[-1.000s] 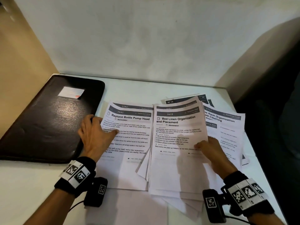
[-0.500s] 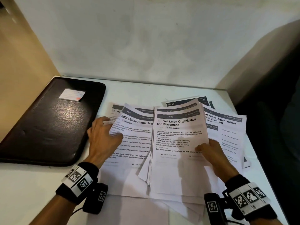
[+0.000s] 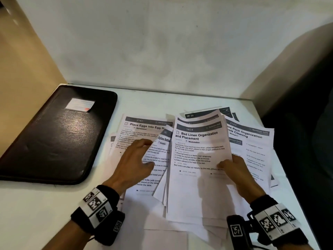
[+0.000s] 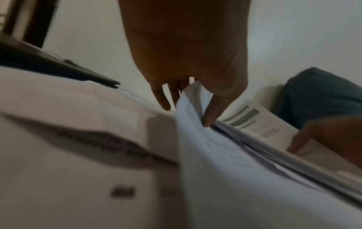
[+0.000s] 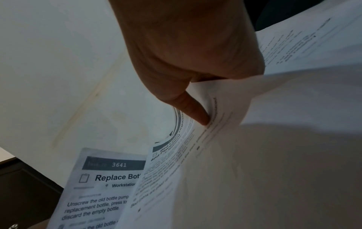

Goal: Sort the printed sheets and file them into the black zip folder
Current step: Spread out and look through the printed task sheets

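The black zip folder [image 3: 54,136] lies closed at the table's left. My right hand [image 3: 232,168] grips a stack of printed sheets topped by "Bed Linen Organization and Placement" [image 3: 198,159], thumb on top [image 5: 194,111], raised off the table. My left hand [image 3: 137,159] pinches the "Replace Bottle Pump Head" sheet [image 3: 162,156], thumb [image 4: 211,114] on one face and fingers behind, and slides it under that stack. The "Place Eggs into Egg Holder" sheet [image 3: 142,129] lies flat beneath my left hand. The Shoe Rack sheet [image 3: 252,141] lies to the right.
The white table [image 3: 36,204] sits in a corner of a white wall, with a beige panel at left. More loose sheets [image 3: 207,114] fan out behind the stack and under it toward the front edge. A dark drop lies past the table's right edge.
My left hand lifted the Replace Bottle Pump Head sheet and carried it right, tucking it under the right hand's stack. This uncovered the Place Eggs sheet.
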